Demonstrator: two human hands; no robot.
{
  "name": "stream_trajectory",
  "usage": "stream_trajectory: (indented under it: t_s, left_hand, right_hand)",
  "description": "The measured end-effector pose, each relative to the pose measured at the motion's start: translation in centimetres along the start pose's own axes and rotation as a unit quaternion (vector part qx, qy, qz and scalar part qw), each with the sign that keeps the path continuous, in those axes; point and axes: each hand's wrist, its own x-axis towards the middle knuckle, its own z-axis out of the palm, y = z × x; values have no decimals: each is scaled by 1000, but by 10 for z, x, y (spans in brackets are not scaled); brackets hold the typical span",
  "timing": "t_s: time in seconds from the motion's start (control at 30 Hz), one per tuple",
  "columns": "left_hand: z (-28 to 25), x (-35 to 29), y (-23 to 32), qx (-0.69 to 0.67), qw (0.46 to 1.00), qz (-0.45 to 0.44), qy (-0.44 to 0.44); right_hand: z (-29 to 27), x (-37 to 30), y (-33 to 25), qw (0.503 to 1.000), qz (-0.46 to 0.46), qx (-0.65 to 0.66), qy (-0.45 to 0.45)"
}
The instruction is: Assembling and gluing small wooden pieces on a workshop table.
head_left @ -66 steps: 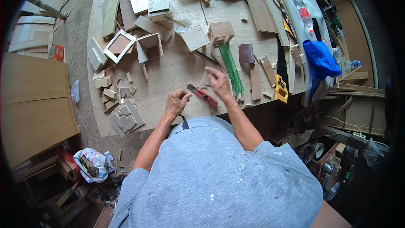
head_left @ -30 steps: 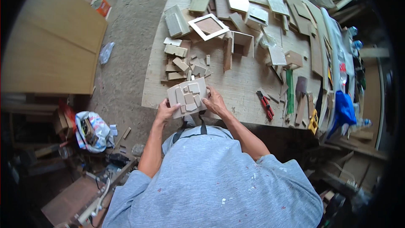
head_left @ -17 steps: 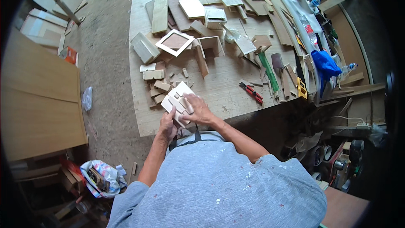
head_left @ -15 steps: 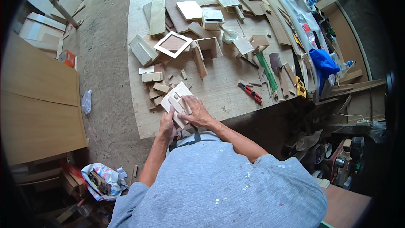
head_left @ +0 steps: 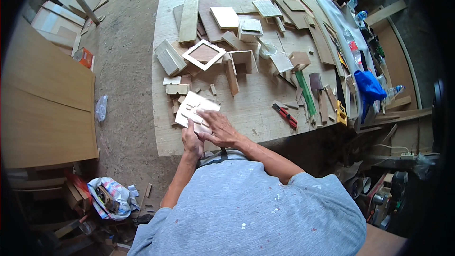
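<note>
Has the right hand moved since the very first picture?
Yes. The right hand moved left, judged against the green strip on the table: it was close to the strip, and now it is at the pale board.

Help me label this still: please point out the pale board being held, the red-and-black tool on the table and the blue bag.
pale board (head_left: 193, 98), head view, bare face near its upper corner
red-and-black tool (head_left: 285, 116), head view, middle of its body
blue bag (head_left: 369, 86), head view, middle of its crumpled side
</note>
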Motion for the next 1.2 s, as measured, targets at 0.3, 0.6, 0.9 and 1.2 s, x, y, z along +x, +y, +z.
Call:
stream_trajectory:
  t_s: [0.3,0.6,0.9,1.2]
  left_hand:
    - [35,4,-7,-100,993,70,3]
    - [52,37,30,-22,999,46,16]
    - [-3,72,14,266,929,69,248]
    - [-44,86,-4,534,757,215,310]
  right_hand:
    - [-23,-4,25,990,60,64,109]
    - [-103,51,93,840,201,503,30]
    - [-147,245,222,721,271,584,256]
    - [-109,144,120,779,189,597,-38]
